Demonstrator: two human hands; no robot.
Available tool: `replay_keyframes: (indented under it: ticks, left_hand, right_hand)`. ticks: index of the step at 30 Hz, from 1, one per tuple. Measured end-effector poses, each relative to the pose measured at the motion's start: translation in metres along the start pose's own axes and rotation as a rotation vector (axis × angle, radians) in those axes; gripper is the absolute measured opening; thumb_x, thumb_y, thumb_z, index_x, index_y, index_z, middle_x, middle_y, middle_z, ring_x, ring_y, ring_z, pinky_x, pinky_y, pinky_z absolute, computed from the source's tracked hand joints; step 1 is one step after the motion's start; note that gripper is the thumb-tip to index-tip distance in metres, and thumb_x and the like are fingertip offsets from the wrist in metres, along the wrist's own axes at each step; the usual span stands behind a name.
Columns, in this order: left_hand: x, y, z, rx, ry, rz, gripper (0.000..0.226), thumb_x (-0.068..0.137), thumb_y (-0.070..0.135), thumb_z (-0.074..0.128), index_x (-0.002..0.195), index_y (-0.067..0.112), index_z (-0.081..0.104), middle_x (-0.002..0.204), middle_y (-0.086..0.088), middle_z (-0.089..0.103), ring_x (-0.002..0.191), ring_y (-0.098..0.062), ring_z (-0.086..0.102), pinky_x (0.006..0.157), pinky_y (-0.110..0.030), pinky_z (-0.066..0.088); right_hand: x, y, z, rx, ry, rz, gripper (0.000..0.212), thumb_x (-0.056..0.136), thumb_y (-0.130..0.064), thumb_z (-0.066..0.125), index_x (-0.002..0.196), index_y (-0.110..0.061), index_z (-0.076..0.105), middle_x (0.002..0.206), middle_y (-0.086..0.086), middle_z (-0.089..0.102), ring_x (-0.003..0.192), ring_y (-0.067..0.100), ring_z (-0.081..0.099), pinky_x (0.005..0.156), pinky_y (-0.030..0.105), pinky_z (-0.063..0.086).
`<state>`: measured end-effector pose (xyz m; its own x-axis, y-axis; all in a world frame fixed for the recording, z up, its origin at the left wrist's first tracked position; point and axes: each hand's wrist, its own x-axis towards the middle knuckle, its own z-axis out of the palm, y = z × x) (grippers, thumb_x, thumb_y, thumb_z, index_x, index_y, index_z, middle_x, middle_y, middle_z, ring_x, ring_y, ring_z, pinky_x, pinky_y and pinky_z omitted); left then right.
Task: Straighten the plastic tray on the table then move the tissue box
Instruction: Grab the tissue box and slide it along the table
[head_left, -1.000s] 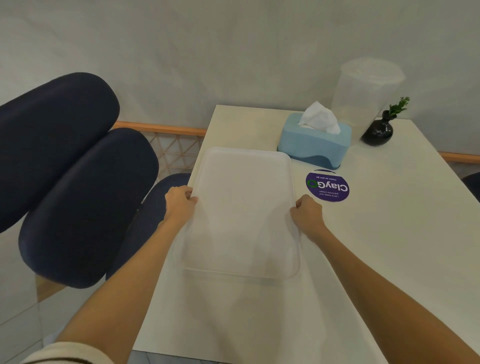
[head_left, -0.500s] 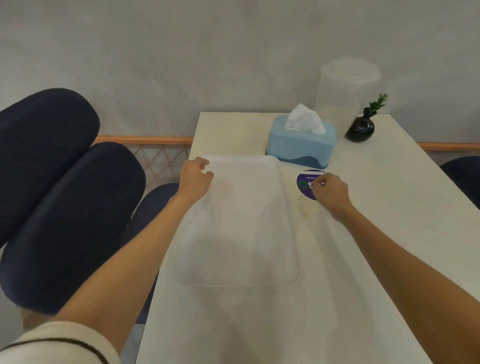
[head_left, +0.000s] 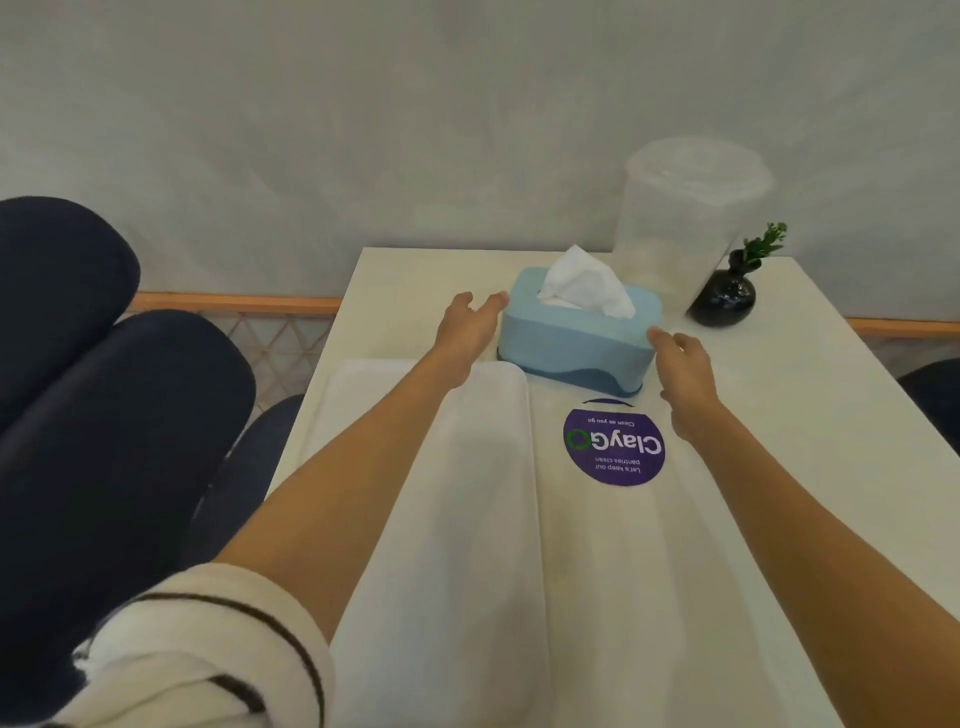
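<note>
A white plastic tray (head_left: 467, 519) lies flat along the left side of the white table (head_left: 779, 415), its long side parallel to the table's edge. Beyond it stands a light blue tissue box (head_left: 576, 335) with a white tissue sticking out of the top. My left hand (head_left: 467, 327) is open at the box's left end, fingertips close to its corner. My right hand (head_left: 680, 364) is open at the box's right end, fingertips near its side. Neither hand grips the box. My left forearm crosses over the tray.
A translucent lidded container (head_left: 685, 218) and a small black vase with a green sprig (head_left: 727, 296) stand behind the box by the wall. A round purple sticker (head_left: 613, 447) lies on the table. Dark blue chairs (head_left: 104, 415) stand to the left.
Both hands have let go of the tray and moved forward to either end of the tissue box. The tray now lies straight on the table.
</note>
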<state>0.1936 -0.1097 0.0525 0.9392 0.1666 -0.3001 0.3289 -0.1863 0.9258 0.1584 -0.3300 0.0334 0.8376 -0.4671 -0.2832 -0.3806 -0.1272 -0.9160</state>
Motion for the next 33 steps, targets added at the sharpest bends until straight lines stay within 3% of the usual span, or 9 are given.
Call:
replay_keyframes:
  ticks: [3,6,8,10,13,20,23,27,33]
  left_hand:
    - [0.019,-0.003,0.021,0.031,-0.027,0.004,0.071,0.092,0.049,0.048,0.149,0.015,0.023,0.154,-0.005,0.033,0.123,-0.02,0.043,0.082,-0.027,0.039]
    - [0.036,-0.006,0.032,0.037,-0.055,-0.022,0.069,0.09,0.052,0.047,0.145,0.013,0.032,0.146,-0.008,0.043,0.107,-0.019,0.048,0.064,-0.021,0.043]
    - [0.044,-0.009,0.037,0.032,-0.093,-0.052,0.063,0.088,0.055,0.047,0.135,0.012,0.044,0.133,-0.01,0.054,0.106,-0.023,0.056,0.077,-0.032,0.054]
    - [0.047,-0.011,0.041,0.017,-0.123,-0.083,0.055,0.088,0.057,0.046,0.121,0.014,0.051,0.118,-0.009,0.06,0.101,-0.025,0.059,0.094,-0.042,0.052]
    - [0.051,-0.013,0.045,0.007,-0.155,-0.099,0.044,0.089,0.057,0.041,0.113,0.02,0.048,0.118,-0.011,0.06,0.107,-0.028,0.059,0.101,-0.048,0.048]
    - [0.058,-0.011,0.037,-0.039,-0.203,-0.107,0.052,0.093,0.054,0.035,0.128,0.018,0.047,0.124,-0.012,0.058,0.112,-0.029,0.057,0.102,-0.05,0.048]
    - [0.058,-0.008,0.032,-0.021,-0.208,-0.086,0.054,0.092,0.055,0.034,0.131,0.019,0.045,0.124,-0.01,0.057,0.111,-0.027,0.056,0.099,-0.045,0.048]
    - [0.061,-0.002,0.022,-0.014,-0.201,-0.039,0.053,0.092,0.055,0.033,0.132,0.021,0.045,0.117,-0.004,0.054,0.102,-0.021,0.051,0.082,-0.035,0.04]
    - [0.069,0.002,-0.007,-0.079,-0.152,0.067,0.053,0.093,0.052,0.034,0.137,0.024,0.043,0.131,-0.003,0.053,0.113,-0.022,0.05,0.088,-0.034,0.039]
  right_hand:
    - [0.017,0.001,0.012,0.027,-0.047,-0.004,0.061,0.091,-0.046,0.045,0.142,-0.015,0.035,0.142,0.009,0.045,0.12,0.028,0.046,0.095,0.043,0.041]
    - [0.031,0.004,0.019,0.06,-0.062,0.005,0.06,0.09,-0.046,0.045,0.141,-0.016,0.036,0.137,0.009,0.047,0.109,0.025,0.047,0.092,0.043,0.044]
    - [0.038,0.007,0.02,0.071,-0.064,0.02,0.06,0.089,-0.046,0.045,0.141,-0.017,0.036,0.136,0.007,0.048,0.106,0.023,0.046,0.086,0.041,0.042]
    - [0.043,0.011,0.022,0.062,-0.061,0.011,0.06,0.089,-0.046,0.045,0.14,-0.017,0.037,0.134,0.007,0.05,0.105,0.023,0.048,0.082,0.039,0.04]
    - [0.046,0.015,0.026,0.039,-0.029,-0.016,0.059,0.088,-0.046,0.044,0.14,-0.018,0.037,0.131,0.009,0.051,0.105,0.024,0.049,0.082,0.038,0.043]
    - [0.043,0.001,0.034,0.075,0.001,-0.03,0.06,0.083,-0.045,0.049,0.141,-0.035,0.034,0.136,0.006,0.048,0.116,0.03,0.048,0.095,0.055,0.048]
    - [0.038,-0.001,0.038,0.108,0.008,-0.039,0.06,0.084,-0.045,0.05,0.141,-0.037,0.033,0.137,0.006,0.047,0.118,0.03,0.047,0.096,0.056,0.048]
    - [0.03,-0.005,0.046,0.145,0.017,-0.074,0.062,0.082,-0.047,0.05,0.141,-0.04,0.032,0.139,0.004,0.046,0.118,0.027,0.047,0.098,0.055,0.047]
    - [0.024,-0.029,0.07,0.192,0.022,-0.161,0.065,0.078,-0.048,0.053,0.14,-0.044,0.032,0.136,-0.001,0.048,0.116,0.024,0.049,0.098,0.05,0.048]
